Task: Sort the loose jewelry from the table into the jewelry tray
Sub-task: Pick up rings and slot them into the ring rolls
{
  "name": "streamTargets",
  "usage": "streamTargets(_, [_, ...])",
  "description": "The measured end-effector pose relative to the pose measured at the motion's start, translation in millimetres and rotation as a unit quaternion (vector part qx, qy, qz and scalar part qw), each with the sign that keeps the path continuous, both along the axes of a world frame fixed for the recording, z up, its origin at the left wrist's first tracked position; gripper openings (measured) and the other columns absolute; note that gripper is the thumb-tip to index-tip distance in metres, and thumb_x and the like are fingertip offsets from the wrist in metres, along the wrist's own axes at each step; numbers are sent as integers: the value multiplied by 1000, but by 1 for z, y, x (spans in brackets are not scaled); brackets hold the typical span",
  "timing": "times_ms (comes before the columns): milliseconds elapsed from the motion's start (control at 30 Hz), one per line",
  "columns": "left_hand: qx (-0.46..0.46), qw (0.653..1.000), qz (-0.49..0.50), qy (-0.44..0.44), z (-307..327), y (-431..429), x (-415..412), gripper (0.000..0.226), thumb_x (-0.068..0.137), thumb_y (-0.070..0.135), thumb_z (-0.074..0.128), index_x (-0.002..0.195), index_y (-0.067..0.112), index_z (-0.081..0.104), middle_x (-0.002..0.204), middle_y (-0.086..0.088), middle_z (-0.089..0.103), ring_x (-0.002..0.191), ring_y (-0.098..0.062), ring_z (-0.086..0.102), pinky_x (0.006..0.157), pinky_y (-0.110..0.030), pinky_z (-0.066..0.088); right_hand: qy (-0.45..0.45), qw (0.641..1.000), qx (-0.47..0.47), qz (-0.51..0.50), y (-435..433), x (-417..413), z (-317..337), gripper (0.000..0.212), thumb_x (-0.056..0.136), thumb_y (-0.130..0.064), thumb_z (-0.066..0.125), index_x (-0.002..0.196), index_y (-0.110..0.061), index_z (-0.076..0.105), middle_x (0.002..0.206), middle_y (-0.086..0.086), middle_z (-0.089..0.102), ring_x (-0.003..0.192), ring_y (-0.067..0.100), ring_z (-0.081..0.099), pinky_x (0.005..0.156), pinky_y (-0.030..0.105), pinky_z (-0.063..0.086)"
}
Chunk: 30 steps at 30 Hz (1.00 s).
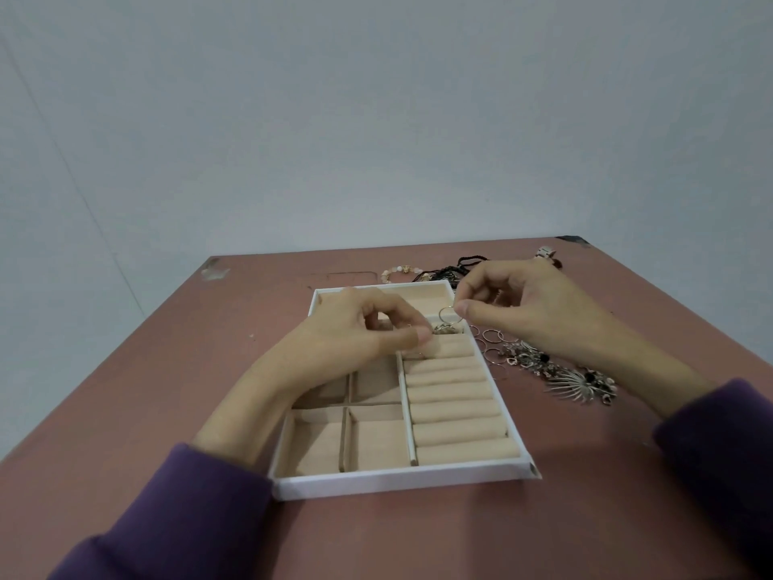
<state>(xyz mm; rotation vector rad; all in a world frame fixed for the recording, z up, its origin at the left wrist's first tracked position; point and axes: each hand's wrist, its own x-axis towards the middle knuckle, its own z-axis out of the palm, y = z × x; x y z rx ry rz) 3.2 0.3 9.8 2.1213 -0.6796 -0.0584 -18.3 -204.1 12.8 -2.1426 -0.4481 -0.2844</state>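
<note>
A white jewelry tray (401, 481) with beige compartments and ring rolls lies in the middle of the brown table. My left hand (368, 328) hovers over the tray's upper part, its thumb and fingers pinching a thin wire piece next to a small gold ornament (445, 328) at the top of the ring rolls. My right hand (518, 303) pinches a thin hoop earring (448, 315) over the tray's far right corner. Loose hoop earrings (491, 341) and dark beaded pieces (529, 360) lie right of the tray.
A silver spray-shaped brooch (581, 389) lies at the right. Behind the tray sit a pale bead bracelet (399, 272) and black cords (460, 265). The table's far edge meets a grey wall.
</note>
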Motion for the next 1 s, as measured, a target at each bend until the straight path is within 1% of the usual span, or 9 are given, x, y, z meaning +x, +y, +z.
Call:
streamTargets(100, [-30,998,50,-30,1,2,3,11,83,34,64,85,27,73,54,22,56,54,-2,37,51,-8,31,22,999,-5,34,3,-4,1,7,82,-16,67,76,-18,67,63,-1,56,57,10,46,52,17,39])
streamTargets(200, [-51,994,83,-44,-1,4,8,13,82,37,64,87,28,73,77,12,69,66,-11,48,63,-18,37,46,997,-23,61,6,-6,1,5,83,-13,65,78,-15,66,62,6,56,55,13,45,52,20,38])
streamTargets(267, [-53,994,90,-41,-2,3,9,12,82,36,65,87,29,73,86,9,71,70,-13,50,65,-19,38,56,996,-29,70,6,-6,0,7,83,-10,65,77,-13,66,59,4,51,49,7,44,52,16,37])
streamTargets(400, [-57,994,88,-40,-2,4,8,11,82,33,64,89,29,72,77,11,67,69,-11,49,60,-15,36,53,994,-62,68,8,-7,-2,7,83,-10,66,77,-14,66,59,4,53,48,3,42,52,11,36])
streamTargets(533, [-67,993,89,-41,-3,4,9,10,82,32,65,89,29,72,72,12,63,67,-9,48,58,-13,35,52,993,-75,68,8,-6,-4,5,82,-12,67,78,-14,67,59,6,53,49,6,44,51,15,38])
streamTargets(633, [-69,993,87,-39,-3,4,10,10,82,32,65,89,30,72,77,10,66,68,-10,49,62,-17,37,46,993,-82,69,8,-6,-4,6,81,-11,67,77,-15,67,57,3,50,48,5,43,51,15,39])
streamTargets(733, [-65,993,89,-45,-4,4,11,10,82,33,65,88,30,72,66,16,60,66,-9,47,58,-14,34,40,992,-94,68,8,-6,-4,7,81,-12,68,75,-16,67,55,-1,47,49,6,41,50,16,37])
streamTargets(833, [-63,993,91,-47,-4,4,12,9,82,32,65,87,30,72,66,14,59,66,-9,47,57,-14,34,29,990,-121,67,9,-5,-5,7,80,-16,69,74,-19,68,55,-3,46,51,5,40,52,17,36])
streamTargets(1000, [-63,993,94,-47,-4,5,12,9,81,33,65,87,30,72,59,22,57,62,-8,45,53,-10,32,14,988,-142,59,10,-5,-5,7,80,-17,69,73,-20,68,53,-5,45,50,5,40,53,18,35])
